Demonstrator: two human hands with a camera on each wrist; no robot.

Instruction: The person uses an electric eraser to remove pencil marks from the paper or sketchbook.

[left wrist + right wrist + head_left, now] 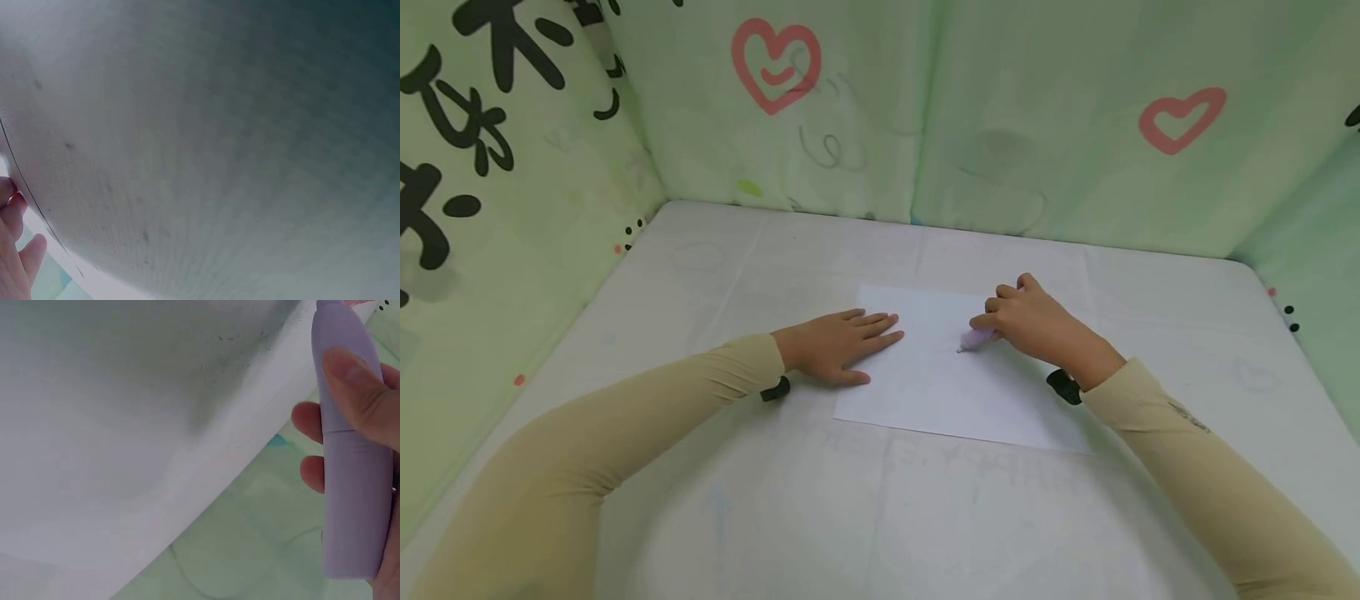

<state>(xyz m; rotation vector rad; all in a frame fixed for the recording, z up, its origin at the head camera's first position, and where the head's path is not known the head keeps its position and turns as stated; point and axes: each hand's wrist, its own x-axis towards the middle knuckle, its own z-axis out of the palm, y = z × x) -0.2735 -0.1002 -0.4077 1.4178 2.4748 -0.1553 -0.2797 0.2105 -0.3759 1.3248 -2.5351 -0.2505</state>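
A sheet of white paper (925, 392) lies on the white-covered table. My left hand (842, 346) rests flat across the paper's left edge, fingers spread; part of it shows at the lower left of the left wrist view, fingers (12, 215). My right hand (1026, 317) grips a thick, light purple pen-shaped tool (356, 506), thumb on one side and fingers curled round the other. In the head view the tool (976, 338) slants down to the left, its narrow tip at the paper; whether it touches cannot be told.
The white table cover (760, 517) has faint marks. Pale green curtains (880, 108) with pink hearts and black characters stand behind and beside the table. Small dark specks (228, 339) lie on the white surface in the right wrist view. A black wrist device (1063, 387) sits under the right wrist.
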